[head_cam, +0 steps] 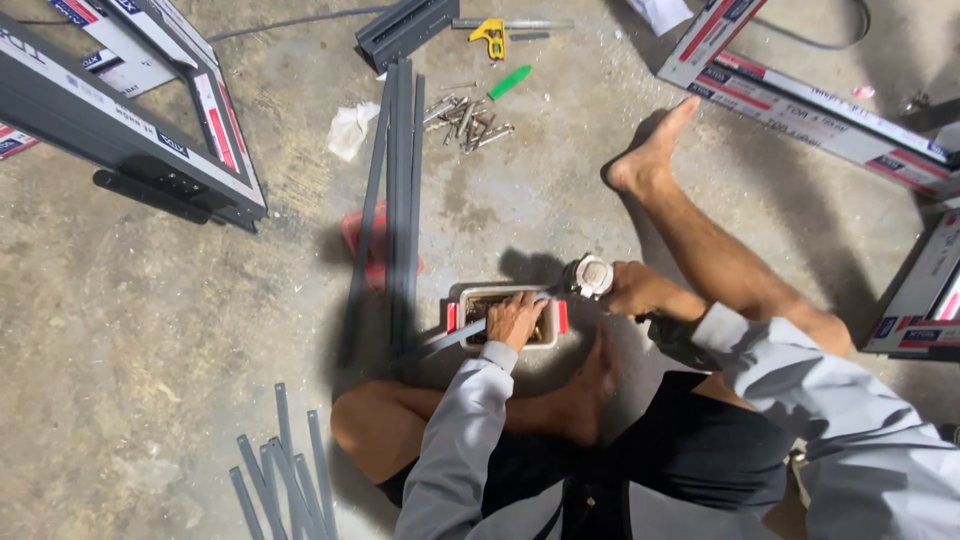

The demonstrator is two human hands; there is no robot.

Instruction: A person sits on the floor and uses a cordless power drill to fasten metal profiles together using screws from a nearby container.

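Note:
I sit on a concrete floor with my bare legs folded. My left hand [516, 320] grips a thin grey metal strip [450, 342] and rests over a small white box [505, 317] with red clips that holds screws. My right hand [632, 290] is closed around a power tool whose round white-grey head [593, 276] sits at the strip's right end, just above the box. The tool's body is hidden behind my hand and sleeve.
Long grey strips [397, 200] lie upright left of the box, over a red object [360, 245]. More short strips [285, 470] sit bottom left. Loose screws [468, 122], a green-handled tool [509, 81], a yellow tool [490, 36] and a white rag [350, 128] lie farther off. Taped grey frames [130, 120] [830, 115] flank the area.

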